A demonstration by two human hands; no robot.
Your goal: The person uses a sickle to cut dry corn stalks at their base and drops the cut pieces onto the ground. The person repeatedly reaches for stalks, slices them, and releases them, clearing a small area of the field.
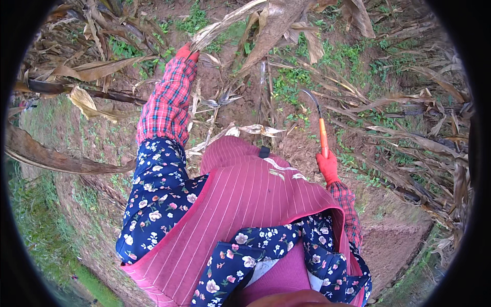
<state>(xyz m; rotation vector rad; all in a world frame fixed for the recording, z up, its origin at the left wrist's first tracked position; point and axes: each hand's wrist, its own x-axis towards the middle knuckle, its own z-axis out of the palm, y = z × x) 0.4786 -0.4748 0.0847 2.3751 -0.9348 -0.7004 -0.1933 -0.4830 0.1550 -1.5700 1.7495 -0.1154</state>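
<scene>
My right hand, in a red glove, is closed around the orange handle of a sickle. The sickle's thin curved blade points up and away to the left, over soil and low green weeds. My left hand, also gloved in red, reaches far out at the upper left. It meets the end of a dry corn leaf, which partly covers its fingers, so its grip is hidden. Just beyond, a broad withered corn leaf slants across the top.
Dry corn stalks lie in a heap along the right. A dark stalk and a long brown leaf jut in from the left. Dry husks lie on the soil ahead of my striped pink apron. Green growth borders the lower left.
</scene>
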